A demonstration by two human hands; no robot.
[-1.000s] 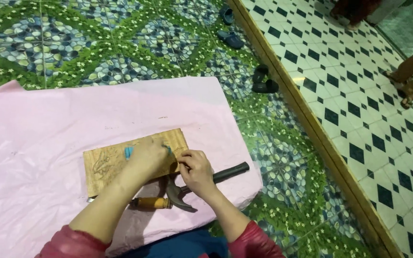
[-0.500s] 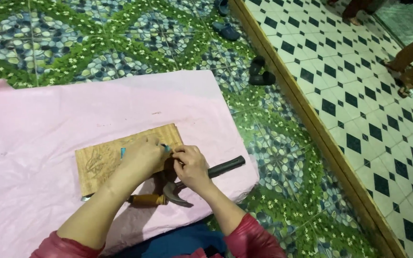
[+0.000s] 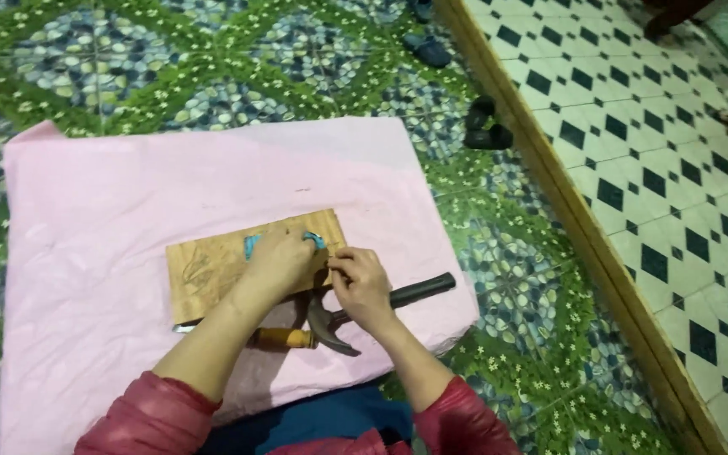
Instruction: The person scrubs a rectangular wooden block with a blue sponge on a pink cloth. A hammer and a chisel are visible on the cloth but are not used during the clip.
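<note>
**Both hands on a wooden board, hammer lying idle**

Seen from above: a thin wooden board [image 3: 212, 270] flat on a pink cloth [image 3: 128, 185] spread over a low worktop, patterned green floor tiles [image 3: 170, 59] all around. Left hand [image 3: 284, 263] pressed down on the board's right part, fingers curled over something turquoise [image 3: 252, 245] that peeks out at either side of the hand. Right hand [image 3: 362, 285] just beside it at the board's right edge, fingertips pinched together on something too small to make out; cannot tell what, if anything, is gripped there.

Claw hammer [image 3: 334, 324] resting on the cloth below the hands, dark grip [image 3: 421, 289] pointing right, untouched by either palm as far as visible. A yellowish wooden handle [image 3: 284, 339] lying close to the hammer head, its working end hidden.

Progress, judged from the lie of things: faint drawn or carved lines on the board's left part, so some marking looks done; striking apparently not under way at this instant, with the hammer set down. How much remains, impossible to gauge.

Hidden or unclear: the turquoise item's shape, the board's surface under the left hand, the near edge of the worktop behind red sleeves [image 3: 153, 417]. Dark shoes [image 3: 486, 135] on the floor near a wooden threshold [image 3: 583, 227], checkered tiles beyond.
</note>
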